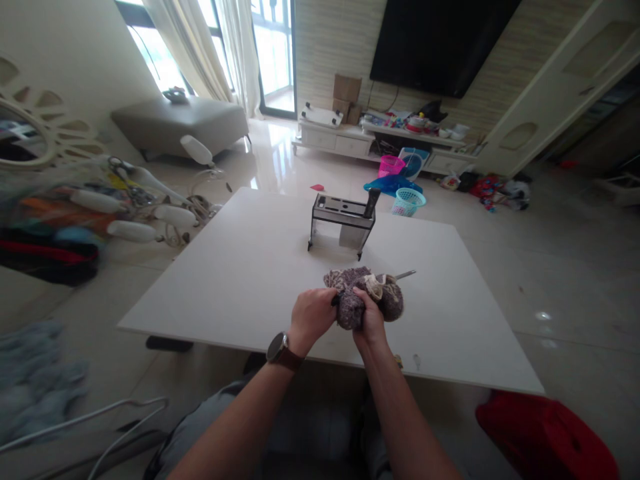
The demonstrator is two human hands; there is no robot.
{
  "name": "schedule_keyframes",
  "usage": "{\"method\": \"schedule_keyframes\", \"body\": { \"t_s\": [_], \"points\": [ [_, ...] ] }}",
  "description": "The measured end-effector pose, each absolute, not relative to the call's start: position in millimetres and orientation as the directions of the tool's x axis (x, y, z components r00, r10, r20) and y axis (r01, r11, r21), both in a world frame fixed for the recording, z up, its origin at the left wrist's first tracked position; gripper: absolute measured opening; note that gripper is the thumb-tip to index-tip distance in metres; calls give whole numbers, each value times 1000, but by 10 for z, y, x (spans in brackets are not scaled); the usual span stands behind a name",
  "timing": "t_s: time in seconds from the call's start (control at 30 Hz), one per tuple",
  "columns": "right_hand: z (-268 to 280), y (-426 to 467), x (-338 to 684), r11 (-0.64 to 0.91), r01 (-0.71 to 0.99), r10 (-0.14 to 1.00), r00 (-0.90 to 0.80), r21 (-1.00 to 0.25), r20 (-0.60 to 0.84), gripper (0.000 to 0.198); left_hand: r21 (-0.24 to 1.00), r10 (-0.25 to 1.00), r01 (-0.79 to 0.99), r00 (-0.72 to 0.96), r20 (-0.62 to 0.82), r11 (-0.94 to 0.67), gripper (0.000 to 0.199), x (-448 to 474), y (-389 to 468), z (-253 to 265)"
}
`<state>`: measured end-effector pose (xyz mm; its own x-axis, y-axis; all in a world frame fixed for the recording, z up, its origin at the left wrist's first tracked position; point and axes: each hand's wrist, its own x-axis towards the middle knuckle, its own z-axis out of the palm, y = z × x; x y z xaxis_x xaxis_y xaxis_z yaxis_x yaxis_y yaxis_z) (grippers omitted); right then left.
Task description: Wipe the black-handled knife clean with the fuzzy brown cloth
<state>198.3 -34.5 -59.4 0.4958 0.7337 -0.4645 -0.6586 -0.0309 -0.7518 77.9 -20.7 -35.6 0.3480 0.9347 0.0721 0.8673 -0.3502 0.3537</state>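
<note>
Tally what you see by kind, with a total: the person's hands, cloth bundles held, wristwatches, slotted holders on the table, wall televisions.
Hands: 2 (left hand, right hand)
Cloth bundle: 1
Wristwatch: 1
Slotted holder on the table: 1
Wall television: 1
Total: 6

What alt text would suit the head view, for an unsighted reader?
Right hand clutches a bunched brownish cloth above a white table; left hand grips a black part beside it, a metal tip poking out. Behind stands a rack.

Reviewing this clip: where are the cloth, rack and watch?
Cloth [351, 312]: head view, bunched front part.
Rack [340, 214]: head view, top panel.
Watch [275, 347]: head view, round face.
</note>
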Motion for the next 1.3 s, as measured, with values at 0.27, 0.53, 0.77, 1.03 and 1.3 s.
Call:
{"method": "schedule_keyframes", "body": {
  "t_s": [0.27, 0.53, 0.77, 1.03, 1.3],
  "points": [
    [-593, -350, 1983, -34, -670, 734, 486, -741, -473, 47, 358, 938, 869, 339, 76, -343, 16, 787, -199, -378],
    [-539, -355, 1973, -45, -680, 707, 496, -731, -504, 44, 361, 935, 864, 343, 90, -351, 16, 782, -200, -376],
    [-509, -354, 1965, -39, -680, 703, 502, -732, -503, 46, 358, 934, 863, 346, 93, -356, 15, 778, -202, -374],
    [-489, -360, 1956, -47, -692, 700, 491, -720, -518, 44, 358, 935, 865, 344, 87, -351, 16, 783, -205, -362],
    [-481, -358, 1956, -43, -693, 691, 500, -720, -522, 44, 361, 934, 864, 350, 67, -350, 16, 781, -214, -354]
  ]
}}
